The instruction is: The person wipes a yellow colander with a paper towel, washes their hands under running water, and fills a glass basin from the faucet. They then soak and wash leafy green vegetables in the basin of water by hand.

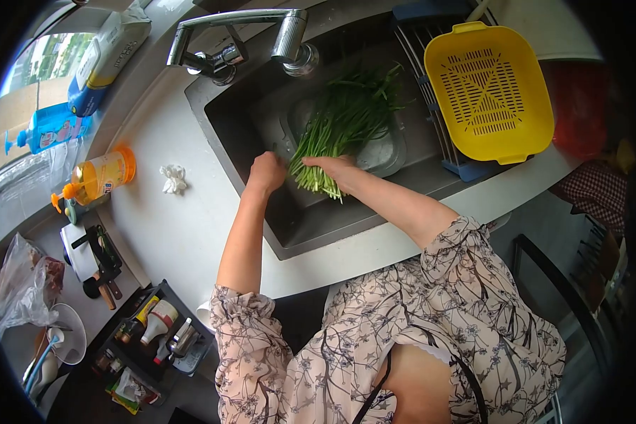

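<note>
A large bunch of long green chives lies over a clear plastic basin in the dark sink, its pale cut ends toward me. My right hand is closed round the bunch near those ends, thumb on top. Just left of the stems, above the sink, my left hand is curled into a fist. Its fingertips face away, so anything in them is hidden. The chrome faucet reaches over the sink's far side.
A yellow colander rests on a metal rack at the sink's right. On the left counter are a crumpled white tissue and an orange pump bottle. Knives and a condiment rack stand further left.
</note>
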Action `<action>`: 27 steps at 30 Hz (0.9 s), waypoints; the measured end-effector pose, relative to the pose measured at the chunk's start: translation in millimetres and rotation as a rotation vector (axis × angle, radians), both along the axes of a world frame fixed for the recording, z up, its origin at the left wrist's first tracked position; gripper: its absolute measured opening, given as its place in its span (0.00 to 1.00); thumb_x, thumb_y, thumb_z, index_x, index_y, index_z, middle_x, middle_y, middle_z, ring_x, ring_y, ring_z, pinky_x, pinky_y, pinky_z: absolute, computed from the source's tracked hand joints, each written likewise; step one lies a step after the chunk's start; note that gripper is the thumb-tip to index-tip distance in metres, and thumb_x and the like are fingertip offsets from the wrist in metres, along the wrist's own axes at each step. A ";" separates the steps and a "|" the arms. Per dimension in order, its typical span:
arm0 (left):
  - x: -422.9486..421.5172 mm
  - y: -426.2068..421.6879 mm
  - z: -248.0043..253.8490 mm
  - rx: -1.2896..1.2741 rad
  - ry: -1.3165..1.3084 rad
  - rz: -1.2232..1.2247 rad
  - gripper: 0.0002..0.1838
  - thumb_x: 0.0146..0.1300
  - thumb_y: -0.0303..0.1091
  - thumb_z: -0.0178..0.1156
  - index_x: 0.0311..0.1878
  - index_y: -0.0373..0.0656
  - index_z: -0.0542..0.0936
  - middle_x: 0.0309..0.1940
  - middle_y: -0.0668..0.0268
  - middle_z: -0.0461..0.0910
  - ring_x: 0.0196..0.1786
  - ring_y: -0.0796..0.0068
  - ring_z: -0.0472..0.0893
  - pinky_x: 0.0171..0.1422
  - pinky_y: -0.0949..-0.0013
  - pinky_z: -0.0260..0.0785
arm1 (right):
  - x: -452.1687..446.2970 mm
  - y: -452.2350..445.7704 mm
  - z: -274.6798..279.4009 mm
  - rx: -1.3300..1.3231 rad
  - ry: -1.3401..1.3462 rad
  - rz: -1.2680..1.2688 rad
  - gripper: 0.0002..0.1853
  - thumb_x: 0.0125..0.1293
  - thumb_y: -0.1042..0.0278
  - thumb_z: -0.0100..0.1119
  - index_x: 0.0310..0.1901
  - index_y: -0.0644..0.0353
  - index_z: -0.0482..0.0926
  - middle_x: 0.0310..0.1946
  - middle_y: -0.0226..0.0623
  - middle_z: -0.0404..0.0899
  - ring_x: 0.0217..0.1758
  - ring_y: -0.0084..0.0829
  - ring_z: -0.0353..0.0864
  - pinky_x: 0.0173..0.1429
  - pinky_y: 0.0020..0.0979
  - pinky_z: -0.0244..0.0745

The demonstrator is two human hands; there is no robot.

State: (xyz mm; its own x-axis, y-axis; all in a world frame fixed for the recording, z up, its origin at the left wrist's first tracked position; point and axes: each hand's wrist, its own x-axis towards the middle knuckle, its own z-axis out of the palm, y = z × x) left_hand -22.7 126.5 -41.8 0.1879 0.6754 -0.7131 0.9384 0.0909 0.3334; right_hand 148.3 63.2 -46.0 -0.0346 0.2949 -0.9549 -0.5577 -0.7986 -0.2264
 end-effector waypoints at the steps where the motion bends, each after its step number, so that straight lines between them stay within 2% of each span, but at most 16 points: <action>1: 2.5 -5.4 8.1 0.057 -0.064 0.001 0.15 0.63 0.35 0.52 0.40 0.34 0.82 0.37 0.45 0.82 0.44 0.46 0.81 0.50 0.53 0.73 | 1.5 -0.4 -0.3 0.025 0.054 -0.011 0.25 0.50 0.72 0.74 0.46 0.69 0.70 0.37 0.44 0.81 0.35 0.33 0.85 0.35 0.32 0.85; 3: 14.4 -27.4 43.1 0.172 -0.188 0.003 0.15 0.63 0.35 0.52 0.41 0.35 0.82 0.36 0.47 0.82 0.44 0.47 0.81 0.49 0.54 0.73 | 5.7 -5.1 -13.6 0.146 0.273 -0.047 0.45 0.46 0.71 0.77 0.57 0.73 0.52 0.42 0.49 0.76 0.37 0.36 0.85 0.34 0.35 0.86; 6: 31.6 -61.5 62.1 0.332 -0.250 0.013 0.15 0.61 0.29 0.52 0.48 0.35 0.81 0.39 0.49 0.80 0.43 0.47 0.80 0.49 0.53 0.72 | 8.2 -1.2 -1.1 0.168 0.318 0.018 0.44 0.44 0.66 0.79 0.55 0.73 0.55 0.42 0.47 0.77 0.37 0.34 0.85 0.35 0.33 0.85; 8: 42.4 -76.6 66.9 0.488 -0.367 -0.023 0.16 0.61 0.26 0.51 0.51 0.34 0.79 0.40 0.50 0.78 0.43 0.46 0.79 0.50 0.53 0.72 | -7.5 -9.8 -50.3 0.039 -0.099 0.090 0.46 0.41 0.63 0.80 0.54 0.73 0.57 0.42 0.47 0.77 0.38 0.34 0.85 0.37 0.32 0.85; 9: 44.4 -78.5 69.4 0.482 -0.337 -0.086 0.17 0.61 0.24 0.51 0.52 0.33 0.78 0.41 0.51 0.80 0.42 0.51 0.82 0.50 0.56 0.73 | -12.2 -10.8 -54.5 0.002 -0.199 0.092 0.41 0.42 0.64 0.80 0.51 0.72 0.60 0.40 0.45 0.78 0.36 0.33 0.84 0.36 0.32 0.84; 10: 40.0 -75.4 67.6 0.387 -0.364 0.010 0.17 0.61 0.24 0.50 0.52 0.33 0.78 0.41 0.51 0.81 0.41 0.54 0.83 0.49 0.58 0.74 | -17.0 -11.5 -57.4 -0.039 -0.299 0.095 0.37 0.42 0.66 0.79 0.48 0.71 0.64 0.38 0.43 0.79 0.34 0.32 0.83 0.35 0.31 0.83; 11: 32.0 -67.3 62.5 0.292 -0.391 0.105 0.17 0.61 0.24 0.50 0.53 0.33 0.78 0.41 0.52 0.81 0.41 0.56 0.84 0.47 0.59 0.75 | -16.2 -8.3 -41.4 -0.050 -0.294 0.061 0.27 0.44 0.70 0.77 0.42 0.68 0.71 0.34 0.40 0.79 0.30 0.31 0.82 0.31 0.31 0.81; 12: 23.1 -59.1 55.8 0.195 -0.417 0.198 0.17 0.62 0.24 0.50 0.53 0.32 0.77 0.41 0.53 0.82 0.41 0.59 0.84 0.46 0.61 0.76 | -15.5 -6.0 -33.5 -0.061 -0.307 0.054 0.23 0.44 0.72 0.77 0.39 0.67 0.74 0.31 0.39 0.80 0.28 0.30 0.82 0.29 0.31 0.80; 13: 14.3 -52.0 41.1 0.251 -0.389 0.322 0.16 0.64 0.26 0.49 0.51 0.31 0.78 0.39 0.54 0.83 0.40 0.66 0.85 0.40 0.66 0.78 | -14.8 -4.4 -28.0 -0.073 -0.319 0.047 0.18 0.45 0.74 0.76 0.36 0.66 0.77 0.29 0.37 0.80 0.26 0.29 0.81 0.27 0.30 0.79; 14: 9.1 -43.4 37.8 0.282 -0.344 0.363 0.15 0.67 0.29 0.48 0.49 0.31 0.78 0.37 0.54 0.83 0.37 0.68 0.85 0.36 0.68 0.79 | -14.4 -4.7 -31.4 -0.084 -0.349 0.066 0.19 0.44 0.73 0.76 0.36 0.66 0.77 0.29 0.38 0.80 0.26 0.29 0.81 0.27 0.31 0.79; 16: 11.8 -31.5 37.8 -0.027 -0.156 0.410 0.15 0.67 0.34 0.52 0.46 0.31 0.80 0.32 0.56 0.83 0.36 0.69 0.85 0.35 0.68 0.79 | -13.6 -5.5 -37.6 -0.106 -0.408 0.106 0.19 0.43 0.73 0.77 0.35 0.67 0.76 0.28 0.39 0.80 0.25 0.30 0.81 0.27 0.32 0.79; 19: 22.6 -36.0 29.3 -0.162 -0.145 0.363 0.16 0.63 0.39 0.57 0.37 0.32 0.81 0.28 0.52 0.83 0.37 0.58 0.85 0.43 0.59 0.75 | -15.5 -7.8 -43.6 -0.126 -0.482 0.157 0.20 0.41 0.73 0.78 0.34 0.68 0.76 0.27 0.40 0.80 0.25 0.30 0.82 0.26 0.32 0.79; 22: 20.6 -49.1 32.3 0.220 -0.223 0.266 0.16 0.61 0.41 0.61 0.32 0.34 0.80 0.24 0.54 0.81 0.31 0.63 0.83 0.39 0.61 0.74 | -15.7 -8.4 -45.7 -0.135 -0.521 0.177 0.21 0.40 0.72 0.78 0.34 0.67 0.75 0.28 0.40 0.80 0.26 0.30 0.82 0.27 0.32 0.79; 25: 17.3 -63.8 45.5 0.218 -0.310 0.348 0.13 0.62 0.38 0.61 0.30 0.36 0.78 0.23 0.59 0.80 0.26 0.70 0.79 0.35 0.67 0.72 | -17.4 -8.3 -49.4 -0.165 -0.546 0.214 0.21 0.40 0.72 0.78 0.34 0.67 0.75 0.28 0.40 0.80 0.26 0.30 0.82 0.27 0.32 0.79; 27: 8.4 -69.0 43.4 0.344 -0.520 0.626 0.11 0.63 0.35 0.61 0.30 0.37 0.76 0.22 0.62 0.79 0.25 0.75 0.77 0.33 0.71 0.70 | -16.7 -10.9 -51.1 -0.153 -0.571 0.231 0.21 0.41 0.72 0.78 0.34 0.67 0.75 0.28 0.41 0.80 0.26 0.30 0.82 0.27 0.32 0.79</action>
State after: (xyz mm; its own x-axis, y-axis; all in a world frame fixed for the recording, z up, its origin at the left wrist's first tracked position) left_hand -14.2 57.6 1.6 -0.0442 0.9247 -0.3782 0.4722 0.3530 0.8078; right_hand 131.6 52.4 -97.1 0.4467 0.1990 -0.8723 -0.1921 -0.9309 -0.3108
